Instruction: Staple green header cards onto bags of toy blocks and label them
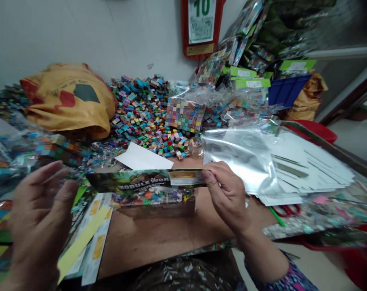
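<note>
A dark printed folded card [147, 182] with "MODULEWOR" lettering is held up in the middle of the head view. My right hand [228, 194] pinches its right end between thumb and fingers, beside a white and yellow label [186, 178] on the card. To the left, my left hand [40, 222] is raised with thumb and fingers apart, not touching the card and slightly blurred. By its wrist lie a pale yellow strip [86, 242] and white label sheets with orange patches [97, 250]. More dark printed cards [77, 216] lie partly under these sheets.
Behind is a heap of small colourful cubes [137, 109], with a bagged cube block [185, 115] and a yellow sack [70, 101]. Clear plastic bags [240, 157] and white sheets [316, 165] lie right, near red-handled scissors [288, 210]. Packed bags [246, 85] are piled at the back right.
</note>
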A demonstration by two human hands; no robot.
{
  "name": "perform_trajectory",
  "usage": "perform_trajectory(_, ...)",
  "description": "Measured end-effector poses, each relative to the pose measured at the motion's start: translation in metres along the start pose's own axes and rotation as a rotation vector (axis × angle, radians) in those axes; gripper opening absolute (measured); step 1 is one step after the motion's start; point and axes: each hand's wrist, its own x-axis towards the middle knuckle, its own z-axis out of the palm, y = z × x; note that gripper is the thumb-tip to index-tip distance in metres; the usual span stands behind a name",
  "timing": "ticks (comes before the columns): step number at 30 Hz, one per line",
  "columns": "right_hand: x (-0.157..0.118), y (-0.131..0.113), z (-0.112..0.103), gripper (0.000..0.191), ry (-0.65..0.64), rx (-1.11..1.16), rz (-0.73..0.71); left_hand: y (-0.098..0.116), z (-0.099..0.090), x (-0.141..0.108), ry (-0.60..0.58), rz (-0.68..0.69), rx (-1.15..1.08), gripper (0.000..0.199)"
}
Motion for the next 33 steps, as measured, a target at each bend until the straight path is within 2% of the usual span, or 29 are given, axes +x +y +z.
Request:
perform_trajectory(2,-0.008,0.006,-0.001,0.021,-0.068,0.035,0.079,-0.013,0.003,-0.001,0.181,-0.063,-0.059,0.050)
perform_trajectory(3,-0.013,0.008,-0.001,0.021,-0.092,0.060,0.133,-0.020,0.005,0.000,0.193,-0.093,-0.125,0.054)
perform_trajectory(6,-0.023,0.013,0.001,0.017,-0.146,0.134,0.295,-0.039,0.013,0.004,0.033,-0.151,-0.290,0.060)
perform_trajectory(8,-0.025,0.014,0.003,0.016,-0.170,0.157,0.347,-0.047,0.019,0.006,-0.101,-0.189,-0.342,0.050)
perform_trajectory(10,-0.024,0.013,0.005,0.017,-0.163,0.173,0.369,-0.051,0.024,0.007,-0.173,-0.234,-0.393,0.040)
perform_trajectory(17,-0.015,0.014,0.005,0.020,-0.139,0.098,0.394,-0.056,0.035,0.010,-0.109,-0.260,-0.541,0.035)
perform_trajectory(18,-0.013,0.011,0.004,0.026,-0.123,0.073,0.388,-0.056,0.035,0.010,-0.106,-0.258,-0.557,0.034)
perform_trajectory(20,-0.008,0.001,0.003,0.058,-0.049,-0.089,0.282,-0.058,0.036,0.009,-0.103,-0.255,-0.582,0.032)
perform_trajectory(22,0.000,-0.013,0.004,0.084,-0.001,-0.363,0.074,-0.059,0.037,0.008,-0.103,-0.251,-0.605,0.031)
perform_trajectory(23,0.005,-0.020,0.005,0.088,-0.010,-0.497,-0.026,-0.060,0.038,0.007,-0.105,-0.250,-0.615,0.032)
perform_trajectory(24,0.009,-0.027,0.007,0.089,-0.035,-0.609,-0.100,-0.060,0.038,0.006,-0.109,-0.248,-0.624,0.032)
perform_trajectory(26,0.016,-0.038,0.014,0.088,-0.114,-0.753,-0.159,-0.061,0.039,0.004,-0.128,-0.239,-0.635,0.034)
perform_trajectory(30,0.020,-0.046,0.026,0.082,-0.237,-0.893,-0.106,-0.062,0.038,0.002,-0.139,-0.222,-0.631,0.030)
perform_trajectory(33,0.021,-0.045,0.026,0.077,-0.284,-0.956,-0.087,-0.065,0.037,0.001,-0.146,-0.234,-0.642,0.033)
